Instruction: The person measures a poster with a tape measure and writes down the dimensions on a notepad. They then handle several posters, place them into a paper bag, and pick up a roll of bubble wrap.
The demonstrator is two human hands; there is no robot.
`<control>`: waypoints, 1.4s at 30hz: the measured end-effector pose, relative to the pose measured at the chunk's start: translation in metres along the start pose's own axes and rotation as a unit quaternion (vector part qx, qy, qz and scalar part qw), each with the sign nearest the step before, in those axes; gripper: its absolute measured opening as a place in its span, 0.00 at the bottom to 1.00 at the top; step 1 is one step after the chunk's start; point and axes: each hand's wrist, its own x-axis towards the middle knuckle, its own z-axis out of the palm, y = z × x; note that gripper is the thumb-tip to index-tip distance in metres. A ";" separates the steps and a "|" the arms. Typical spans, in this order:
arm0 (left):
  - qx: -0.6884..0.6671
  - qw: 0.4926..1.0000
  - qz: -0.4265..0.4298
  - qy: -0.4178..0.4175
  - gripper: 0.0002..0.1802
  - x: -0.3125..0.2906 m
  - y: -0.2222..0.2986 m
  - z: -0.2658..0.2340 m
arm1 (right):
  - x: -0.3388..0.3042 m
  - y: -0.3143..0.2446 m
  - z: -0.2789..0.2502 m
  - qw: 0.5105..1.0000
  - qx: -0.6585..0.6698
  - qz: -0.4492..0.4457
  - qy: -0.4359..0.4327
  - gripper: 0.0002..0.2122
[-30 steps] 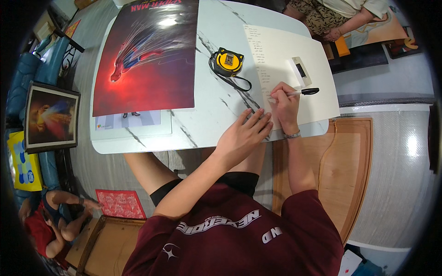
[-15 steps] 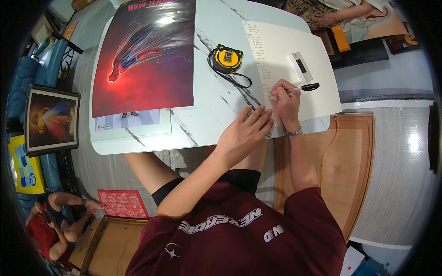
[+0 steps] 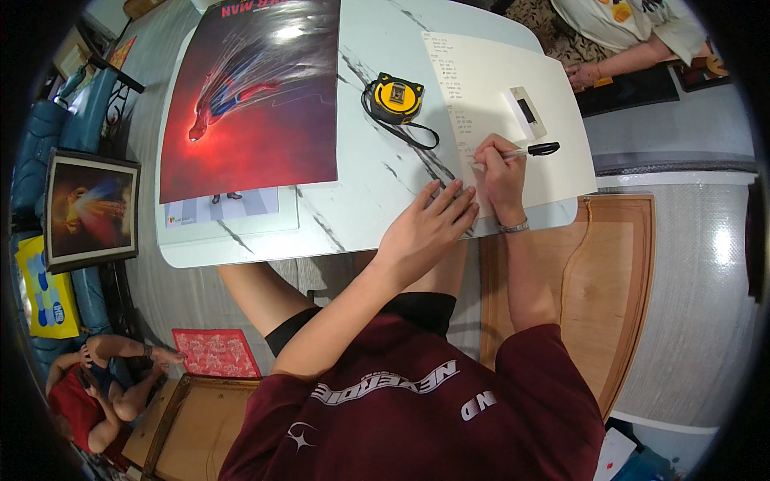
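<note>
Beneath the right hand [image 3: 504, 180], pinched around a clear-barrelled, black-capped pen [image 3: 529, 150], lies a cream paper sheet [image 3: 553, 172]; the flat, empty left hand [image 3: 429, 224], fingers slightly spread, rests at its edge, apparently steadying it. Beyond the right hand, a white rectangular block [image 3: 525, 114] perhaps weights the paper.

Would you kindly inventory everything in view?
table: 1, white, centre
poster: 1, red, table left
tape measure: 1, yellow-black, mid-table
paper: 1, cream, table right
pen: 1, black-capped, over paper
block: 1, white, on paper
framed picture: 1, multicoloured, left
sofa: 1, blue, left
bag: 1, yellow, left
wooden panel: 1, brown, right
other people: 2, red, cream clothes, lower left, upper right
left hand: 1, bare, at paper edge
right hand: 1, bare, holding pen
</note>
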 end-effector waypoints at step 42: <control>-0.288 0.956 -0.060 0.021 0.21 0.052 -0.030 -0.079 | 0.010 0.002 -0.008 0.993 0.113 0.034 -0.014 0.07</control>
